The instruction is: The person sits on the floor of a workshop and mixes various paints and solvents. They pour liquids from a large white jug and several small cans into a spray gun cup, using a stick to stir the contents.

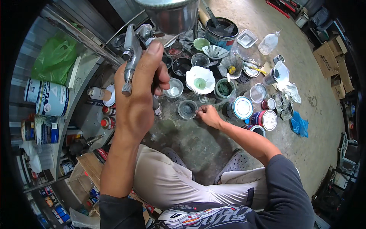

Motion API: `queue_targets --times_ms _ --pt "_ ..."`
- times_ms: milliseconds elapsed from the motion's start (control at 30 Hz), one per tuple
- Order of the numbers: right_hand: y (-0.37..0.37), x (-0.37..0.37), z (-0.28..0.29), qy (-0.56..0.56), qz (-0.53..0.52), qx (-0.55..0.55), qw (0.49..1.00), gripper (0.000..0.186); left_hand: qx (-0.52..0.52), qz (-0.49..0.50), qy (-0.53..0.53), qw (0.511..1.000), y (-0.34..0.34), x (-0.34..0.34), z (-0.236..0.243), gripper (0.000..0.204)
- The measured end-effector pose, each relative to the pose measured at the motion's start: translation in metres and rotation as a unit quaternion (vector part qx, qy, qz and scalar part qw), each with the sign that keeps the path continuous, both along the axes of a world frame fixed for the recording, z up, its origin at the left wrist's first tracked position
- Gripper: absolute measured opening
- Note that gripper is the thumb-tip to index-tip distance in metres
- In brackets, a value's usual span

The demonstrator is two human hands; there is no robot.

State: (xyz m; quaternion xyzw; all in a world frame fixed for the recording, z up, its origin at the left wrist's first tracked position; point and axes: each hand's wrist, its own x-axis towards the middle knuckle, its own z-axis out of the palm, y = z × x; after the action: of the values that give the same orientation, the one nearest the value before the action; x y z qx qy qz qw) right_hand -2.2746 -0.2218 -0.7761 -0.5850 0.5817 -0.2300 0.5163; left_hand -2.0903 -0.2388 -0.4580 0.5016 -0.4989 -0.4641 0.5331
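My left hand (pixel 139 87) is raised at the centre-left, wrapped round a silver spray gun (pixel 133 53) with a metal cup (pixel 171 17) on top. My right hand (pixel 209 116) is low over the floor, fingers closed on the rim of a clear plastic cup (pixel 185 109) with a little grey contents. Just behind these sit a white paper filter (pixel 200 86) with pale green liquid, a cup of dark green paint (pixel 225 92) and a cup of pale liquid (pixel 174 90). A can with a white, blue-ringed lid (pixel 242 108) stands right of my right hand.
A metal shelf (pixel 82 95) with cans runs along the left. A large dark bucket (pixel 221 30), a white tray (pixel 247 39), a bottle (pixel 268 44), crumpled sheets (pixel 288 95) and a blue bag (pixel 299 126) lie on the floor (pixel 312 145). Cardboard boxes (pixel 329 61) stand far right. My shoes are below.
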Motion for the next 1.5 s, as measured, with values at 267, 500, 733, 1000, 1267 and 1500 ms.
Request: queue_targets --times_ms 267,500,733,1000,1267,1500 --pt "-0.001 0.012 -0.004 -0.131 -0.054 0.171 0.975 0.028 -0.003 0.002 0.012 1.000 -0.004 0.003 -0.001 0.049" --pt "0.000 0.001 -0.001 0.040 -0.069 0.001 0.997 0.028 -0.017 0.003 0.066 0.998 -0.009 0.004 -0.003 0.044" --pt "-0.005 0.003 0.040 0.243 0.202 -0.199 0.928 0.080 -0.010 0.022 0.104 0.994 -0.013 0.007 -0.007 0.041" --pt "-0.020 0.046 0.042 0.249 0.219 -0.198 0.922 0.101 -0.019 0.041 0.051 0.998 -0.015 0.006 -0.011 0.043" --pt "-0.010 0.047 0.057 0.271 0.231 -0.314 0.880 0.087 -0.021 0.041 0.058 0.997 -0.019 0.017 -0.011 0.042" --pt "-0.067 0.078 0.077 0.284 0.207 -0.510 0.785 0.067 -0.022 0.057 0.076 0.995 -0.022 0.017 -0.014 0.037"
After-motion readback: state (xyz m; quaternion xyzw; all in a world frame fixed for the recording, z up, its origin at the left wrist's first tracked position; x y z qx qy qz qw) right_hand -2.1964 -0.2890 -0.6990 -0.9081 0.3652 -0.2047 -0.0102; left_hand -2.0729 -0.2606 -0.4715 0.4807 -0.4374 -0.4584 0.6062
